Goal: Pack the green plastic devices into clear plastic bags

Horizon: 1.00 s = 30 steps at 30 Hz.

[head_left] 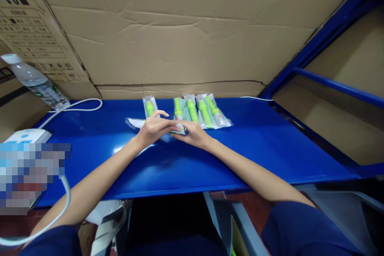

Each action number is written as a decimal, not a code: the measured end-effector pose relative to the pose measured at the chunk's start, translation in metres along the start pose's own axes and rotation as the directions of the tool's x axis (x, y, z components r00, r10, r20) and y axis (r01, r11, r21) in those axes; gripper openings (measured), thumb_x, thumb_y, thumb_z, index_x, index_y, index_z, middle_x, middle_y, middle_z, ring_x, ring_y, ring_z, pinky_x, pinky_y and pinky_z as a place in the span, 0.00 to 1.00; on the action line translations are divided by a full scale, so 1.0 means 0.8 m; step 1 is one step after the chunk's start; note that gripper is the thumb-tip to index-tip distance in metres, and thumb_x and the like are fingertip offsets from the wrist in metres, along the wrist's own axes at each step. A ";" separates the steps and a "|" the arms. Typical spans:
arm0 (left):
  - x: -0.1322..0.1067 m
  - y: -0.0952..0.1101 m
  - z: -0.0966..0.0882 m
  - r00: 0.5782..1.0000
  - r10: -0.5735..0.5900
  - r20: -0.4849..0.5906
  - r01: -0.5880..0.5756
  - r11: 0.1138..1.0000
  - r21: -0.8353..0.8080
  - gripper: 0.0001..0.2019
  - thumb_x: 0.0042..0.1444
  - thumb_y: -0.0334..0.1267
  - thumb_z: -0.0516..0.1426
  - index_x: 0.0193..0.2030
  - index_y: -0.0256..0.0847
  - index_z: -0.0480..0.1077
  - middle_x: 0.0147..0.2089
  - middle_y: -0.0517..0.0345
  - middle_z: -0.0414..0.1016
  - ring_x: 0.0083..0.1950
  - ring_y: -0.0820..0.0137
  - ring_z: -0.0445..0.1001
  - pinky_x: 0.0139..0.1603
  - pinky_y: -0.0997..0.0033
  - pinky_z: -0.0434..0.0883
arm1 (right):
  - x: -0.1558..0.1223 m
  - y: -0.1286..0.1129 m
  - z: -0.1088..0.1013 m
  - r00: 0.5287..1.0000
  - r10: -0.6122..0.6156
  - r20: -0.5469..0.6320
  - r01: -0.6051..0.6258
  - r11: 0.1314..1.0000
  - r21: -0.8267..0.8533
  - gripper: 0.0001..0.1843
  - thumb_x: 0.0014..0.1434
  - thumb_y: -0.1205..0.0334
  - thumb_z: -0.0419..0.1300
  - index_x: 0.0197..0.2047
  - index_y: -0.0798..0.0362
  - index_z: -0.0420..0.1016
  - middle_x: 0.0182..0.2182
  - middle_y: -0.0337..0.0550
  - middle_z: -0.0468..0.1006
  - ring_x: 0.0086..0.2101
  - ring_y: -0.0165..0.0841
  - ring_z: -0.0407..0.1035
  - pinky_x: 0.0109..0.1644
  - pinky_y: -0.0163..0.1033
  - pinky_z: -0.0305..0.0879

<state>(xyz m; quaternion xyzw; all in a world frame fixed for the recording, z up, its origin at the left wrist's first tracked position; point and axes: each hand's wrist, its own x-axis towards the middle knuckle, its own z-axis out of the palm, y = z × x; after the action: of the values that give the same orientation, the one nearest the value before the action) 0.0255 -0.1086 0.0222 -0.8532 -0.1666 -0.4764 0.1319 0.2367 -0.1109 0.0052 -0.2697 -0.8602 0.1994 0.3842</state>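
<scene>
My left hand [153,129] and my right hand [194,133] meet over the middle of the blue table. Between their fingers is a small clear plastic packet [181,128], mostly covered, with a little green showing. The left fingers lie across the packet with one finger raised; the right fingers and thumb pinch its near side. Just behind them, several bright green stick-shaped items in clear bags [204,113] lie side by side. Another bagged green item [149,106] sits behind my left hand. A flat clear bag with white in it [135,123] lies beside my left wrist.
Cardboard [186,48] walls the back of the blue table [258,148]. At the left stand a tilted water bottle [39,84], a white power strip [28,138] and a white cable [67,196] crossing near my left forearm. A blue metal frame [318,38] borders the right.
</scene>
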 end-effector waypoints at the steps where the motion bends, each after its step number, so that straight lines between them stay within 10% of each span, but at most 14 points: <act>1: 0.002 0.002 -0.002 1.000 0.017 0.024 -0.017 1.000 0.003 0.10 0.70 0.39 0.55 0.43 0.42 0.78 0.33 0.62 0.85 0.28 0.76 0.77 0.52 0.65 0.72 | 0.000 -0.003 0.002 0.999 0.048 0.002 -0.048 0.998 0.036 0.19 0.63 0.48 0.63 0.50 0.52 0.77 0.42 0.48 0.84 0.41 0.39 0.78 0.48 0.43 0.73; 8: 0.046 0.027 -0.031 0.975 -0.012 0.222 -0.040 0.973 0.226 0.11 0.71 0.40 0.54 0.44 0.46 0.78 0.39 0.61 0.85 0.41 0.71 0.82 0.56 0.60 0.64 | 0.009 -0.025 -0.013 0.991 0.121 -0.058 -0.114 0.987 0.115 0.19 0.64 0.52 0.60 0.54 0.51 0.80 0.34 0.43 0.85 0.37 0.40 0.80 0.46 0.46 0.76; 12: 0.069 0.080 -0.063 0.961 -0.192 0.199 0.125 0.944 0.307 0.17 0.69 0.43 0.57 0.61 0.41 0.71 0.61 0.46 0.78 0.57 0.61 0.78 0.57 0.54 0.64 | 0.010 -0.027 -0.051 0.956 0.132 -0.261 -0.157 0.985 -0.077 0.17 0.65 0.51 0.60 0.50 0.49 0.83 0.43 0.47 0.85 0.44 0.46 0.80 0.54 0.54 0.74; 17: 0.004 0.165 -0.091 0.902 -0.306 0.305 0.345 0.935 -0.084 0.10 0.67 0.37 0.56 0.52 0.52 0.76 0.47 0.58 0.84 0.43 0.67 0.81 0.51 0.56 0.70 | 0.000 -0.012 -0.061 0.949 0.103 -0.297 -0.192 0.938 -0.289 0.19 0.67 0.57 0.57 0.57 0.49 0.80 0.47 0.49 0.84 0.50 0.47 0.78 0.58 0.53 0.73; 20: -0.062 0.211 -0.095 0.745 -0.540 0.390 0.662 0.671 -0.335 0.11 0.67 0.42 0.54 0.49 0.53 0.78 0.31 0.61 0.83 0.28 0.69 0.78 0.38 0.59 0.73 | 0.004 -0.012 -0.035 0.980 0.173 -0.097 -0.198 0.865 -0.461 0.26 0.66 0.67 0.53 0.65 0.52 0.73 0.57 0.54 0.78 0.53 0.48 0.77 0.57 0.53 0.74; 23: -0.113 0.242 -0.111 0.440 -0.682 0.584 0.896 0.374 -0.239 0.10 0.64 0.46 0.57 0.46 0.56 0.79 0.24 0.63 0.80 0.27 0.65 0.79 0.38 0.60 0.76 | 0.023 -0.028 -0.001 0.945 0.307 0.109 -0.159 0.728 -0.667 0.33 0.62 0.76 0.48 0.70 0.59 0.67 0.63 0.64 0.71 0.50 0.50 0.78 0.53 0.52 0.75; 25: -0.135 0.254 -0.132 0.249 -0.686 0.684 0.959 0.274 -0.074 0.12 0.64 0.49 0.57 0.50 0.58 0.78 0.26 0.62 0.81 0.32 0.64 0.80 0.38 0.63 0.77 | 0.038 -0.041 0.021 0.930 0.327 0.168 -0.094 0.654 -0.750 0.33 0.63 0.79 0.45 0.70 0.64 0.65 0.63 0.70 0.70 0.50 0.49 0.78 0.52 0.50 0.74; 30: -0.161 0.267 -0.182 -0.043 -0.694 0.719 0.974 0.132 0.185 0.21 0.65 0.56 0.54 0.58 0.53 0.75 0.27 0.61 0.80 0.34 0.65 0.79 0.42 0.67 0.76 | 0.055 -0.060 0.056 0.902 0.378 0.208 -0.069 0.603 -0.795 0.29 0.69 0.69 0.49 0.70 0.73 0.61 0.61 0.78 0.69 0.61 0.56 0.68 0.63 0.57 0.64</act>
<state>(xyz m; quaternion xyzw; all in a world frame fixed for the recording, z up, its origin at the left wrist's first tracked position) -0.0622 -0.3795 -0.0276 -0.6562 -0.5997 -0.1288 -0.4394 0.1629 -0.1268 0.0283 -0.4743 -0.8743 -0.0947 0.0405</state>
